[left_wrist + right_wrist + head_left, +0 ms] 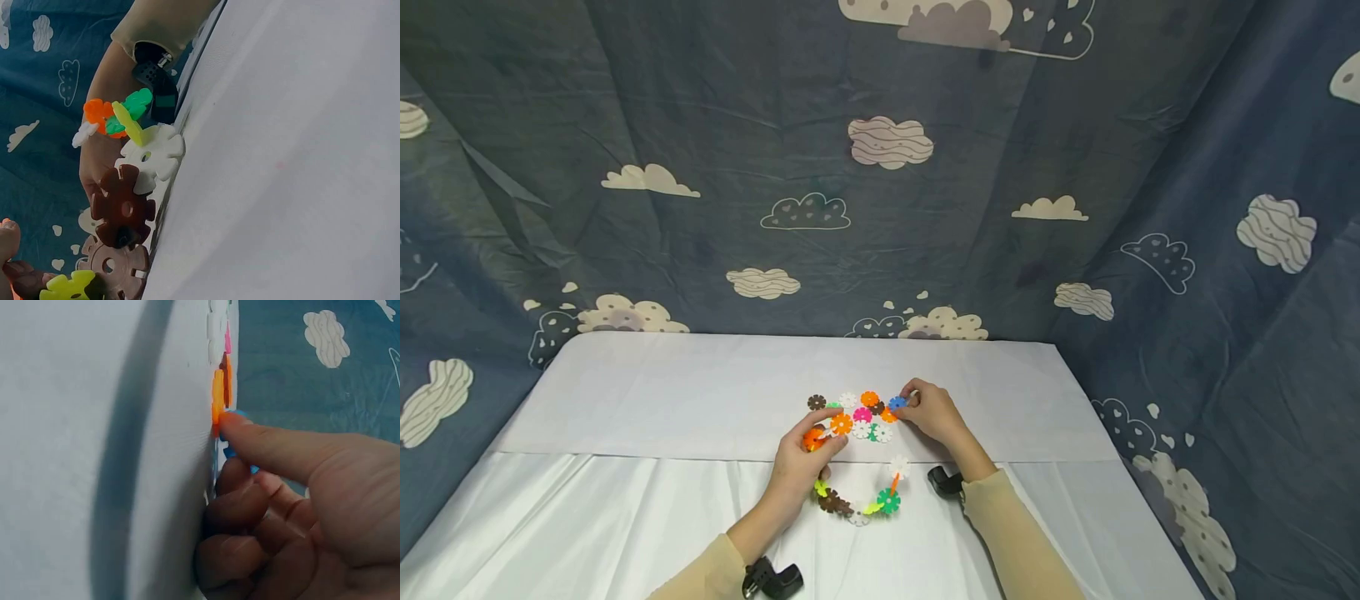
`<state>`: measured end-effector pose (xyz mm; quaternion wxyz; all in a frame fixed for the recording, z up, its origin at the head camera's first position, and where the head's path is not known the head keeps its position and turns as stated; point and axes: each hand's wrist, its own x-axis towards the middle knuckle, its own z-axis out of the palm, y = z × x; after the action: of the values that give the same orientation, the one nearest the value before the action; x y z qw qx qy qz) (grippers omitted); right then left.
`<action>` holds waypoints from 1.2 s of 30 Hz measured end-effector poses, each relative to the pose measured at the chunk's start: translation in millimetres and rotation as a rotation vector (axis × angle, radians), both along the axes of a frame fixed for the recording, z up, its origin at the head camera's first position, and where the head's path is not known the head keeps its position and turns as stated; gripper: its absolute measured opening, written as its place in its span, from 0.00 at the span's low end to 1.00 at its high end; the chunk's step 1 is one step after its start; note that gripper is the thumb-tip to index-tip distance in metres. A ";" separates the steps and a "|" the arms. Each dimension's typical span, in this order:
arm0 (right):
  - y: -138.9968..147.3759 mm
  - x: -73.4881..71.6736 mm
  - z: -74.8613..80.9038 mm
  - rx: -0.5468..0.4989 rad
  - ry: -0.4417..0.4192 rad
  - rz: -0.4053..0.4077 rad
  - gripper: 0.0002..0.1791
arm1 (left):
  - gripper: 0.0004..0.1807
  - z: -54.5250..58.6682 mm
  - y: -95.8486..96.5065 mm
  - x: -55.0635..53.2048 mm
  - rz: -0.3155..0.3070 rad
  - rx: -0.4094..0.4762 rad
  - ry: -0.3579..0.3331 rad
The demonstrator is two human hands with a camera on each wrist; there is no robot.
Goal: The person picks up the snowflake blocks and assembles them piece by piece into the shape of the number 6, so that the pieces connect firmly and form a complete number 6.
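My left hand [796, 465] holds one end of a curved chain of slotted plastic flower discs, gripping it near an orange disc [813, 439]. From there the chain bends down and round to the right, through a brown disc [114, 215], a white disc [167, 153] and a green disc [888, 502], ending at a white one [898, 467]. At the right end of a loose group of discs, my right hand [934, 412] pinches a blue disc [896, 402] between thumb and fingers, low over the white cloth. Part of that blue disc [230, 452] is hidden behind the thumb.
Loose discs lie between the hands, among them an orange one [841, 423], a pink one [862, 414], a white one [882, 433] and a brown one [816, 402]. White cloth [647, 408] covers the table. A dark cloud-patterned curtain [715, 125] stands behind and at both sides.
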<state>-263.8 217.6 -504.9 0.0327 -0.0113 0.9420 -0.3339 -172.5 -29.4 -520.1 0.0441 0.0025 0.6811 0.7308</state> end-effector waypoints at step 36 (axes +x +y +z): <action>-37.7 36.8 44.1 -0.179 0.221 0.501 0.05 | 0.27 -1.9 -1.7 -1.7 0.073 0.040 0.000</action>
<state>-227.0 179.9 -460.9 0.0101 -0.2827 0.8744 -0.3942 -174.2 -31.1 -522.0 0.0175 -0.0215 0.6659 0.7455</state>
